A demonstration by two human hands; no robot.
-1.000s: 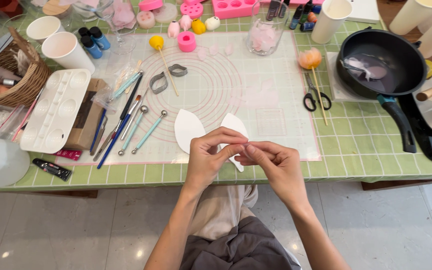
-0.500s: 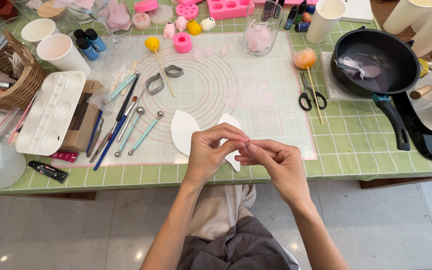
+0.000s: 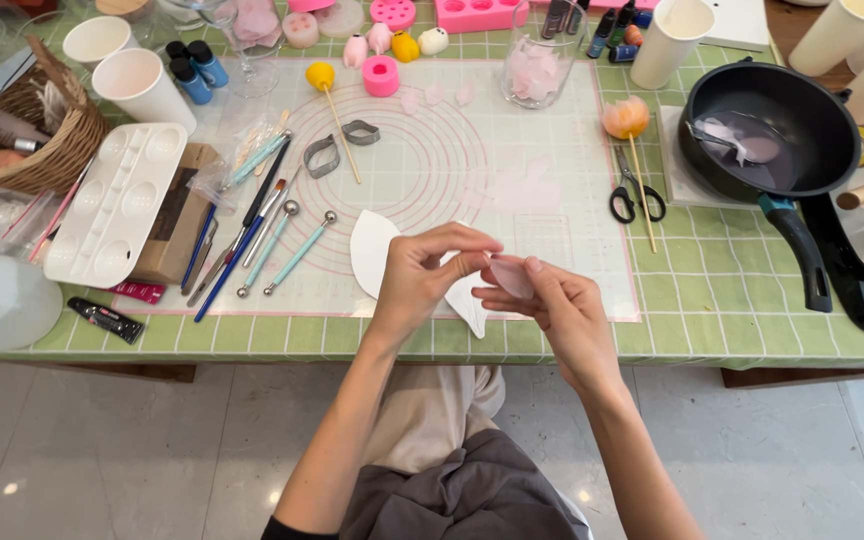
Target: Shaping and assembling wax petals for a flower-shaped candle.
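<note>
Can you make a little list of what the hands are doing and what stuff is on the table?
Left hand: pinches the edge of a thin pale pink petal piece
Right hand: cradles the same petal on its fingers
Under the hands: white leaf-shaped foam pads on a clear mat with pink circles
Left of the mat: white plastic paint palette, ball-tipped modelling tools
Right of the mat: black-handled scissors, black frying pan
Table: green checked cloth
</note>
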